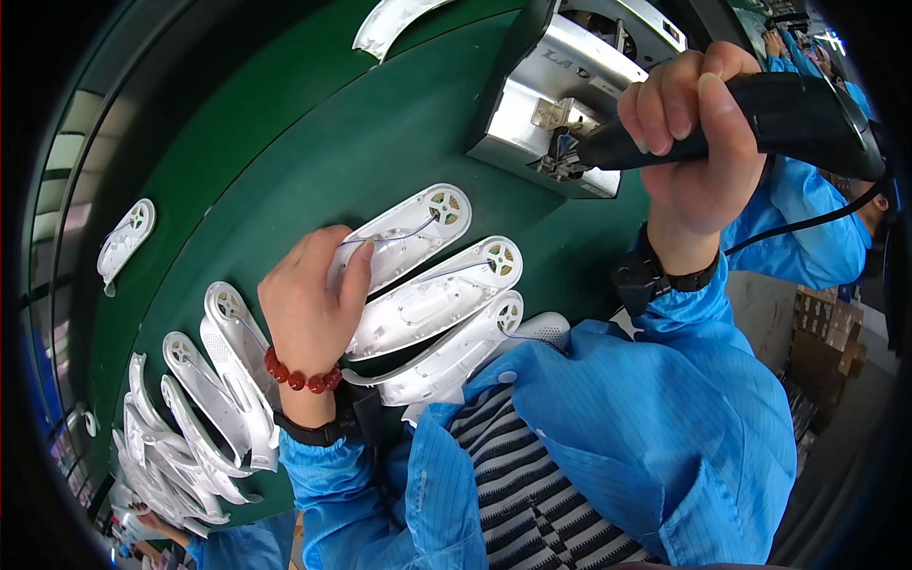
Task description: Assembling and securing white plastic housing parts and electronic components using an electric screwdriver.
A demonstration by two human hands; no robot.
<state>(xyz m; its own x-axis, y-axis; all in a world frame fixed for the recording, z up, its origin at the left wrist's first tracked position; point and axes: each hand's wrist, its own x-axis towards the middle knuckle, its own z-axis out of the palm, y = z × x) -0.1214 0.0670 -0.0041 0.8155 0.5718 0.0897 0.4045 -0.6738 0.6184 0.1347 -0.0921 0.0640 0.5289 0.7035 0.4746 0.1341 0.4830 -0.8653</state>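
My right hand (698, 142) is wrapped round a black powered screwdriver (817, 119), with a cord running from its back end. The screwdriver's tip is at the front mechanism of a silver metal screw feeder (522, 109); whether a screw sits on it is too small to tell. My left hand (313, 290) grips the near end of a white plastic shell (404, 252), thumb on its inner side by a thin blue wire. A round part like a small speaker (445, 207) fills the shell's far end. Two similar shells, including a middle one (432, 294), lie just nearer to me.
Several more white shells (195, 446) lie overlapped at the left on the green work surface (285, 171). Single shells rest on a green strip beyond, one far left (126, 237), one at the top (394, 24). Other people's blue sleeves (803, 223) show at right and lower left.
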